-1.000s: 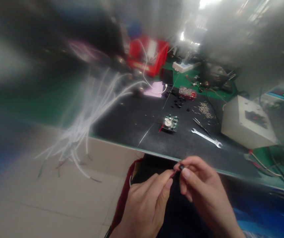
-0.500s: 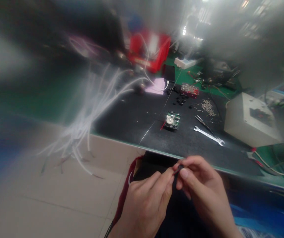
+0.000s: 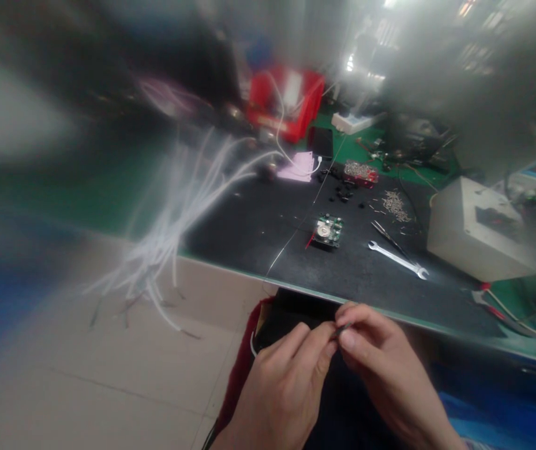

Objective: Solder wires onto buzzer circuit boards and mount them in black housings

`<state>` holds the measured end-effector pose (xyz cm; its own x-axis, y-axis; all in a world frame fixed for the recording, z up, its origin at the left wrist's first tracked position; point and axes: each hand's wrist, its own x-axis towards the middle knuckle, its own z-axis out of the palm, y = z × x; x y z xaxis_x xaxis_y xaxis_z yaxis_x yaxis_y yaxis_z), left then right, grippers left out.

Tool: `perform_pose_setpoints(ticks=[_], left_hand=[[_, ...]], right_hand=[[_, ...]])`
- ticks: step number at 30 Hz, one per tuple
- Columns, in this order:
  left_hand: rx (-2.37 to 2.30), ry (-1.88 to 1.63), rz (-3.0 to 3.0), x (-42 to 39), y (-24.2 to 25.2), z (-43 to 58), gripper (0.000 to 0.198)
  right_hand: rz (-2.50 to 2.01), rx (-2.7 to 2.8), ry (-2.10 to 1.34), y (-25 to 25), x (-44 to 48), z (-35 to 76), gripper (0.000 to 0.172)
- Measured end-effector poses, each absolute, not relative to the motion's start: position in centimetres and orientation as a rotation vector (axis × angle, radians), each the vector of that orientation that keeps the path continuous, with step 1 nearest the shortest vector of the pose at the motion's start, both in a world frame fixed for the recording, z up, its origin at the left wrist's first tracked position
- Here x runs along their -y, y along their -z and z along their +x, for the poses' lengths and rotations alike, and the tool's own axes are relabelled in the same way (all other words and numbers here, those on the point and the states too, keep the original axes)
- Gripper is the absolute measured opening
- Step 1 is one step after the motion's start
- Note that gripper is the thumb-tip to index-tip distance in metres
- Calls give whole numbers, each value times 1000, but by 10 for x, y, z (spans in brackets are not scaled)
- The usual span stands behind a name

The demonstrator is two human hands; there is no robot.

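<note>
Our two bare hands have drawn their fingertips closer together, leaving less of the small black piece (image 3: pixel 342 329) showing.
We hold that piece just off the near edge of the black-matted bench (image 3: pixel 230 231): the thumb and fingertips of our right hand (image 3: pixel 385 362) are clamped on it, and the grip of our left hand (image 3: pixel 287 381) is pinched on its left end; the tips hide most of it. Beyond our hands, in from the near edge, lies a square green circuit board with a round silver part (image 3: pixel 328 231). Right of it lie a silver double-ended wrench (image 3: pixel 398 260) and slim metal tweezers (image 3: pixel 388 237). Long translucent white tubes (image 3: pixel 162 234) hang over the near edge at the left.
</note>
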<state>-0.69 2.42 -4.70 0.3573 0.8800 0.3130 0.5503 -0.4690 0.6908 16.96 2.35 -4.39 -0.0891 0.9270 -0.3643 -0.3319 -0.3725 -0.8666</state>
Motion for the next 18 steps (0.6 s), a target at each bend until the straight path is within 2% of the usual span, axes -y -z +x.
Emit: perform_pose_setpoints(ticks=[6,12,18], left_hand=[[-1152,-892,1968,-23,47,-9,41],[-1191,-980,1880,-27,47,-11,24],[-1387,-1018,1923,-19,45,-6,17]], right_hand=[[-1188,938,-1450,40,-23,174,3],[-1207,868,-1455,37,-23,177,10],[-1185,876,-1546,36,-22,165,17]])
